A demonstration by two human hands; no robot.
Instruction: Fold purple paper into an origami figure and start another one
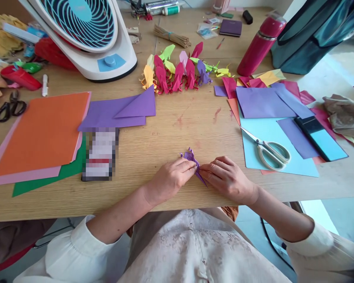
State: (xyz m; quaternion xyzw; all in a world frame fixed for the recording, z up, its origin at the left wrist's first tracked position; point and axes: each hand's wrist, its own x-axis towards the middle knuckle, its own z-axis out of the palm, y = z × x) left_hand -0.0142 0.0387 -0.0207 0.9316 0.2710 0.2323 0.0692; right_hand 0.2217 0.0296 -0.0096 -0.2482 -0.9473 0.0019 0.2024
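Note:
A small folded purple paper piece (191, 157) lies on the wooden table (177, 129) near its front edge. My left hand (171, 179) pinches its left side, fingers closed on the paper. From the other side, my right hand (227, 177) pinches the same piece, fingertips meeting the left hand's at the fold. Part of the paper is hidden under my fingers.
Several folded paper figures (177, 70) are grouped at mid-table. Purple sheets (118, 112) and an orange sheet (44, 131) lie left. White scissors (268, 151) rest on light blue paper at right. A fan (88, 35), a red bottle (261, 45) and black scissors (10, 106) stand around.

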